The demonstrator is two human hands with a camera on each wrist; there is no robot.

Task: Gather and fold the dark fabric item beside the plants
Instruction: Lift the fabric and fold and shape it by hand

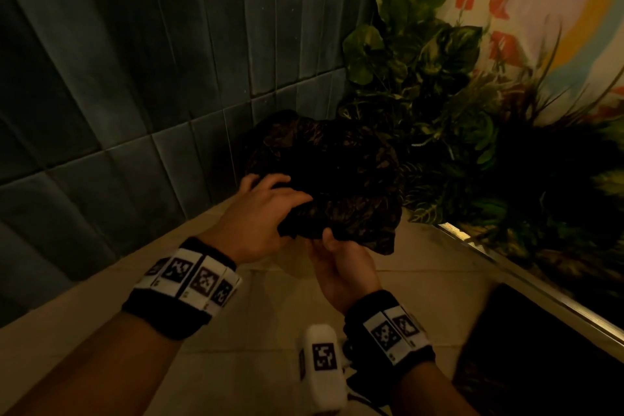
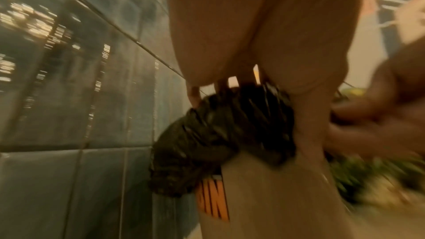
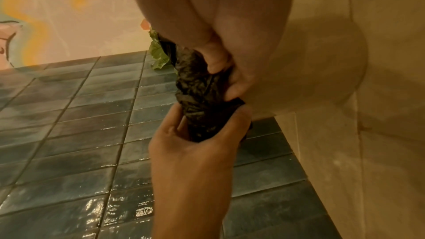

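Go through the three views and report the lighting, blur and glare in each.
Head view: dim and warm; the dark fabric nearly merges with the shadowed plants; wide-angle bending at the edges. Left wrist view: heavy motion blur, streaked glare on the blue tiles. Right wrist view: sharper, with wet-looking highlights on the tiles; both hands grip the fabric.

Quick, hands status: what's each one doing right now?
Left hand: gripping the dark fabric, fingers curled over it.
Right hand: pinching the dark fabric's lower edge.
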